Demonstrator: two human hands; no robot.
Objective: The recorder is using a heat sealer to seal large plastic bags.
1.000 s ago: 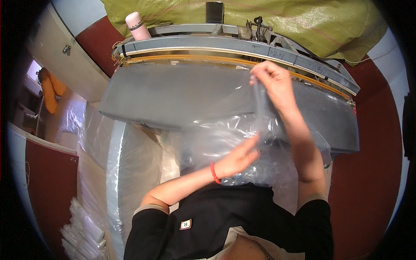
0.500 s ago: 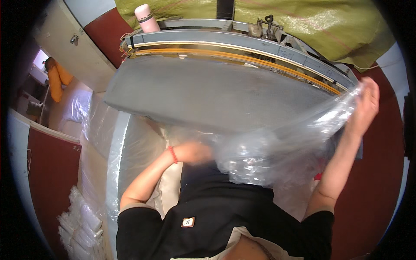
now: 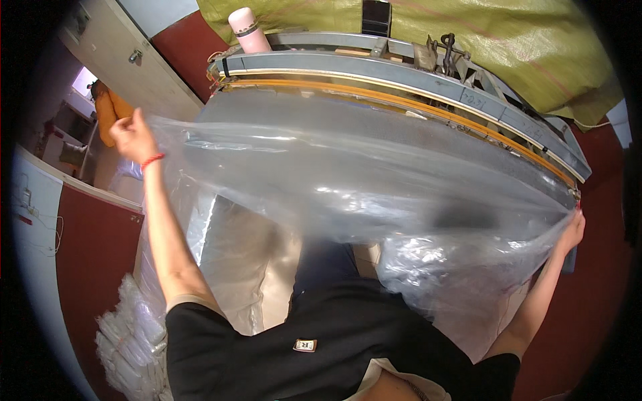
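A wide sheet of clear plastic film (image 3: 267, 174) is stretched between my two hands, over the grey work surface (image 3: 294, 107) of a long machine. My left hand (image 3: 136, 137), with a red bracelet at the wrist, pinches the film's left end, raised beyond the surface's left side. At the far right my right hand (image 3: 572, 232) grips the other end, close to the end of the machine's orange strip (image 3: 401, 100). Loose, crumpled film hangs in front of my body on the right. The grey surface shows dimly through the film.
A grey metal beam (image 3: 348, 69) runs along the machine's back. On its frame stand a pink bottle (image 3: 249, 32) and a dark metal clamp (image 3: 449, 55). Green woven sheeting (image 3: 521, 53) hangs behind. Bundled plastic bags (image 3: 134, 341) lie at lower left, near an open door (image 3: 134, 60).
My left hand has moved from in front of my body out to the far left, spreading the film across the surface. My right hand has come down toward me, still holding its end.
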